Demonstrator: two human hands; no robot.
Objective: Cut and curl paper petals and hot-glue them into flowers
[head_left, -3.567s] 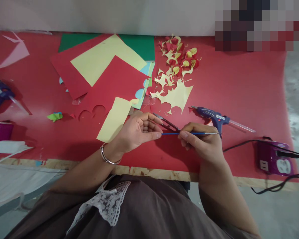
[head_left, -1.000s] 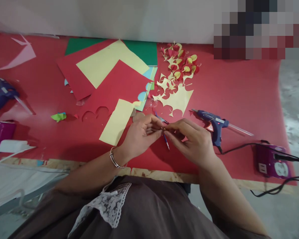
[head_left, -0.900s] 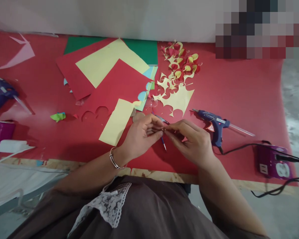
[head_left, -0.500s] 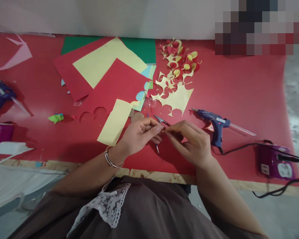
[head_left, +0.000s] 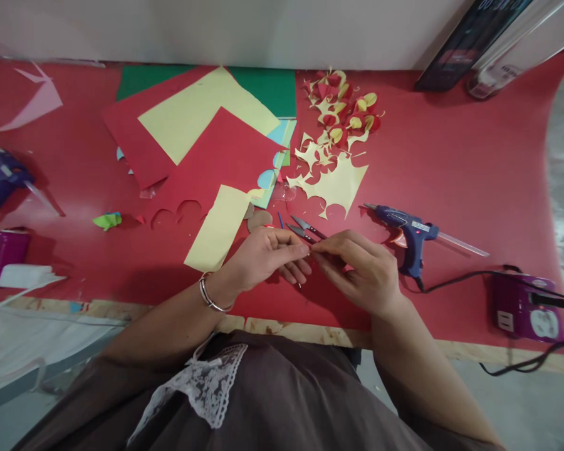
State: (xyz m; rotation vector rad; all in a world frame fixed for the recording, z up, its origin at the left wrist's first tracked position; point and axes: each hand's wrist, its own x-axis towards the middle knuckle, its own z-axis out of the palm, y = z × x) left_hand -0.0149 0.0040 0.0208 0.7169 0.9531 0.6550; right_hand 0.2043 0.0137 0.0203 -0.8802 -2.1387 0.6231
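1. Since the earliest frame, the slim blue rod (head_left: 281,220) that stretched between both hands has turned; we now see it slanting from 11 towards 5 o'clock, its middle hidden by our left hand (head_left: 270,255).
2. At the centre of our clock, between the fingertips, is a tiny piece (head_left: 309,252), too small to name.
3. Our right hand (head_left: 364,266) pinches it between thumb and forefinger. Our left thumb lies along its forefinger, the other fingers loosely curled; we cannot tell whether they grip the piece or the rod.
4. Just beside the fingertips, towards 12 o'clock, we have scissors (head_left: 302,232), blades apart, points towards 10, partly hidden by our right hand.
5. At 10 o'clock lie brown discs (head_left: 260,219); between 9 and 10, a cream strip (head_left: 219,228) overlaps a red sheet (head_left: 220,150).
6. Towards 1 o'clock we find cream offcuts (head_left: 341,181), with red-and-yellow folded shapes (head_left: 336,135) beyond.
7. Between 2 and 3 lies a glue gun (head_left: 410,228).
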